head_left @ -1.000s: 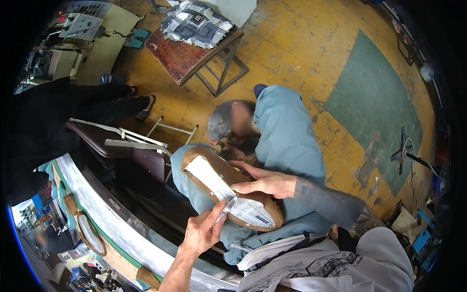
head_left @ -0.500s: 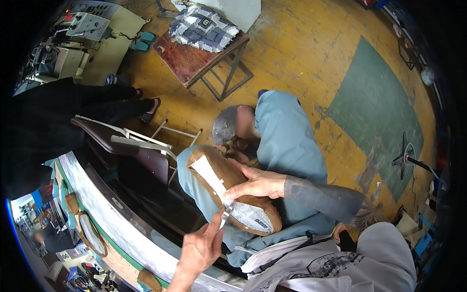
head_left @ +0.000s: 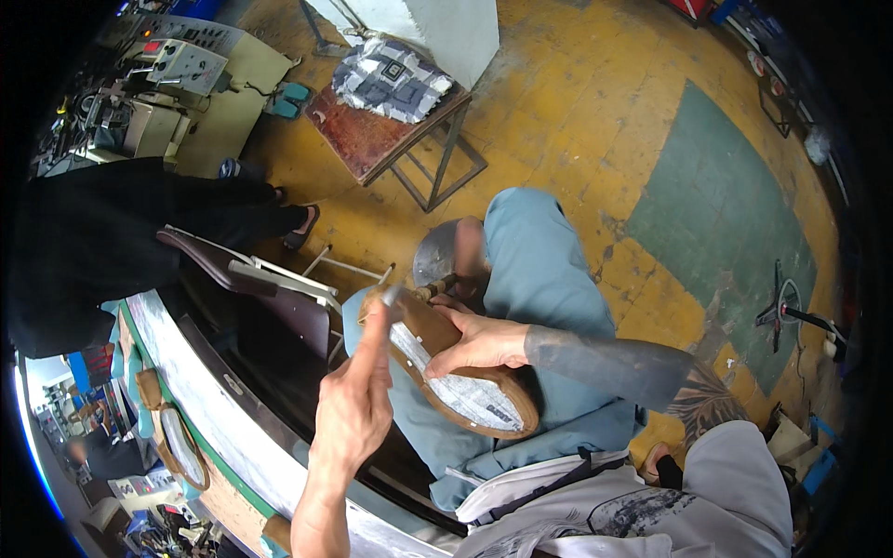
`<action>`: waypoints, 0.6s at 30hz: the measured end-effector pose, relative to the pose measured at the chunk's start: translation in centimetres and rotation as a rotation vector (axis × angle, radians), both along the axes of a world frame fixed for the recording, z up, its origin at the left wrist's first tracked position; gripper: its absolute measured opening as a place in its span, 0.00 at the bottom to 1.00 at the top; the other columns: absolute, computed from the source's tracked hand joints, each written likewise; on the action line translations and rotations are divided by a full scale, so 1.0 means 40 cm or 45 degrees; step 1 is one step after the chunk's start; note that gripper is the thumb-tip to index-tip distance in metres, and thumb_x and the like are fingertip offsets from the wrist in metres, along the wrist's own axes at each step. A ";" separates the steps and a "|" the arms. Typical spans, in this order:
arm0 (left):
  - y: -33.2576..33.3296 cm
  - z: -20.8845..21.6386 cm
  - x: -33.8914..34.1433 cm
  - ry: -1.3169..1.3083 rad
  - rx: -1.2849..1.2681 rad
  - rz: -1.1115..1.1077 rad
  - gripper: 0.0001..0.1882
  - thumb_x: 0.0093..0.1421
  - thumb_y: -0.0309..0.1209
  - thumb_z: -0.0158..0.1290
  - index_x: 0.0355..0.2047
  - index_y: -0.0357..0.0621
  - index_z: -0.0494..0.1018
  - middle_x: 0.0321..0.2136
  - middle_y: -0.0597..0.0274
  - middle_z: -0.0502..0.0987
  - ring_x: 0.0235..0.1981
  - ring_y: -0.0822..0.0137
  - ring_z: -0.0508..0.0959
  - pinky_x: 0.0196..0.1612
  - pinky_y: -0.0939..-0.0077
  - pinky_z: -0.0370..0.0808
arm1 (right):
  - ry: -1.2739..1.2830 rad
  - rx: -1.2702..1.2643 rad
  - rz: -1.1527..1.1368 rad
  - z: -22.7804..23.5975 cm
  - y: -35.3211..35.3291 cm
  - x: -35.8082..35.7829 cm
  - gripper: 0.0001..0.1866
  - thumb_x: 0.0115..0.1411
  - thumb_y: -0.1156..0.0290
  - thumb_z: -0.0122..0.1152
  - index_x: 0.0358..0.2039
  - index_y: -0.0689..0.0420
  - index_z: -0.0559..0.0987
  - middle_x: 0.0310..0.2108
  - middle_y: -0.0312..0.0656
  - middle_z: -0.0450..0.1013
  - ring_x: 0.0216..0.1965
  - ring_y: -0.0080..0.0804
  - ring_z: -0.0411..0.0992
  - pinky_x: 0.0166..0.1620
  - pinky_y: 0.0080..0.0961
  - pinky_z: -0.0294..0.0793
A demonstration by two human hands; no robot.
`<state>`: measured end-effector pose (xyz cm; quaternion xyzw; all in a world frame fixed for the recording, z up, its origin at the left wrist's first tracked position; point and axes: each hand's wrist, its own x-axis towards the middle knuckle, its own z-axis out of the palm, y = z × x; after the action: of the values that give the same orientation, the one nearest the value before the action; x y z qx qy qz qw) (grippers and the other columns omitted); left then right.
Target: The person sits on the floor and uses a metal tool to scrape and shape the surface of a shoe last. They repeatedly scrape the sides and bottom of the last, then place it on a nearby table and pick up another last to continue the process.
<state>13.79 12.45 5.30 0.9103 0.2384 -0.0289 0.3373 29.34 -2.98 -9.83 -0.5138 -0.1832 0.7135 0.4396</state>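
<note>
A brown suede shoe upper (head_left: 521, 402) lies bottom up across my lap, its pale insole (head_left: 465, 395) facing me. My right hand (head_left: 479, 342) is closed on its side, with the thumb pressed on the insole and the fingers round the far edge. At the shoe's far left end, my left hand (head_left: 353, 409) grips a small metal tool (head_left: 392, 297). Motion blurs the tool, so its kind cannot be made out. The left fingers hide part of that end of the shoe. Small white bits dot the insole's edge.
To the left runs a workbench (head_left: 237, 442) bearing another brown shoe piece (head_left: 181, 446). Beyond it stand a folding chair (head_left: 279, 288) and a person in black (head_left: 102, 242). A low table (head_left: 358, 130) with a patterned cushion (head_left: 391, 79) is ahead. Machines (head_left: 186, 70) fill the far left.
My left hand has moved away from me with the metal tool, from the insole's middle to the shoe's far end. My right hand keeps its hold on the shoe.
</note>
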 end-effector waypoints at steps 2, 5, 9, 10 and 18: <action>-0.016 -0.004 -0.008 -0.378 -0.035 0.094 0.37 0.75 0.17 0.43 0.83 0.45 0.56 0.26 0.53 0.80 0.25 0.59 0.84 0.36 0.62 0.84 | -0.178 -0.062 0.033 -0.001 0.001 0.001 0.71 0.46 0.41 0.86 0.81 0.62 0.57 0.81 0.60 0.47 0.83 0.53 0.43 0.80 0.42 0.55; -0.027 -0.020 -0.008 -0.120 0.156 -0.056 0.33 0.80 0.26 0.44 0.83 0.46 0.55 0.26 0.57 0.80 0.24 0.71 0.80 0.32 0.70 0.81 | -0.147 -0.015 0.029 0.006 0.001 0.008 0.70 0.45 0.42 0.86 0.79 0.67 0.59 0.79 0.59 0.52 0.81 0.51 0.49 0.79 0.39 0.57; -0.053 -0.034 -0.027 0.047 -0.187 0.143 0.33 0.81 0.28 0.42 0.84 0.47 0.51 0.25 0.58 0.81 0.22 0.71 0.79 0.31 0.71 0.80 | -0.079 0.021 -0.025 0.029 -0.004 0.021 0.68 0.46 0.46 0.87 0.78 0.67 0.60 0.75 0.57 0.57 0.77 0.47 0.57 0.77 0.37 0.61; -0.062 -0.024 -0.046 -0.245 -0.188 0.176 0.33 0.82 0.29 0.42 0.84 0.46 0.50 0.25 0.59 0.81 0.22 0.71 0.79 0.30 0.72 0.79 | -0.063 0.027 -0.048 0.036 -0.005 0.021 0.67 0.47 0.47 0.88 0.77 0.68 0.59 0.74 0.56 0.59 0.76 0.46 0.59 0.76 0.36 0.63; -0.125 -0.013 -0.084 -0.030 -0.228 0.147 0.35 0.79 0.26 0.47 0.83 0.47 0.54 0.44 0.40 0.88 0.31 0.51 0.89 0.38 0.56 0.87 | 0.002 0.014 -0.119 0.067 -0.045 0.016 0.61 0.55 0.51 0.85 0.77 0.69 0.60 0.71 0.53 0.66 0.71 0.40 0.67 0.72 0.31 0.67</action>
<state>10.45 7.45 4.78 0.8615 0.2829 -0.0199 0.4212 30.00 -4.79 -7.14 -0.5189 -0.1628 0.6916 0.4753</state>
